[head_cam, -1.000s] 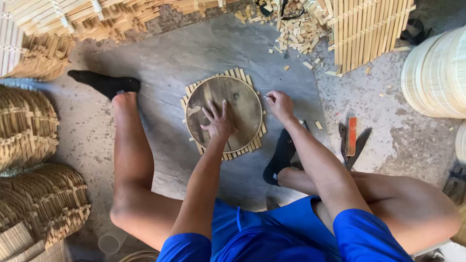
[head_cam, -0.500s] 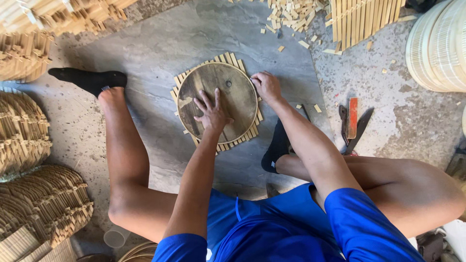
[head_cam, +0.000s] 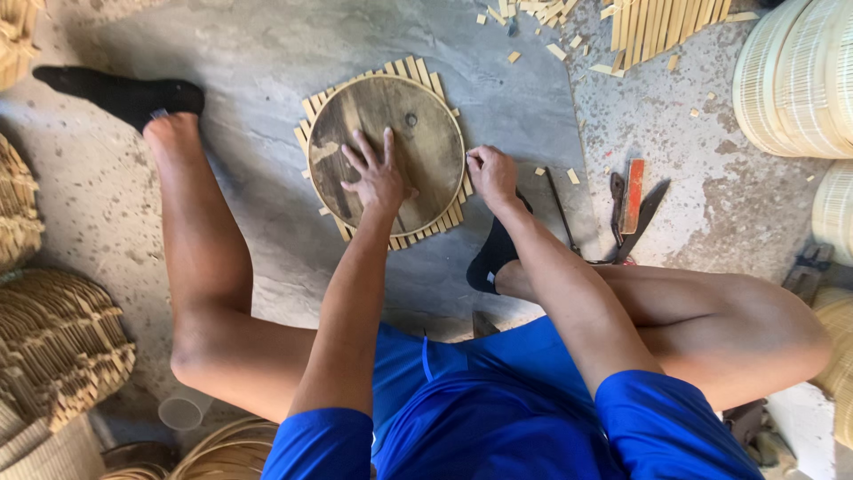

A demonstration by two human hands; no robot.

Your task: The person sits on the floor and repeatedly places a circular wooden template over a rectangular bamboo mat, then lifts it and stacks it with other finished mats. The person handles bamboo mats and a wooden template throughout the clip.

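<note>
A round wooden disc (head_cam: 391, 124) lies on a mat of woven bamboo strips (head_cam: 442, 227) on the concrete floor. My left hand (head_cam: 378, 173) presses flat on the disc with fingers spread. My right hand (head_cam: 490, 173) is at the disc's right edge, fingers curled as if pinching something small; what it holds is hidden. I sit on the floor with my legs on either side of the work, in black socks and blue shorts.
Shears and a red-handled blade (head_cam: 629, 206) lie on the floor to the right. Round bamboo hoops (head_cam: 795, 76) stand at the far right. Stacks of woven mats (head_cam: 58, 342) sit at the left. Bamboo slats and offcuts (head_cam: 657, 22) lie at the top.
The view has shifted, so the disc sits lower in frame. My right hand has moved down along the disc's right edge. My left hand stays pressed on the disc.
</note>
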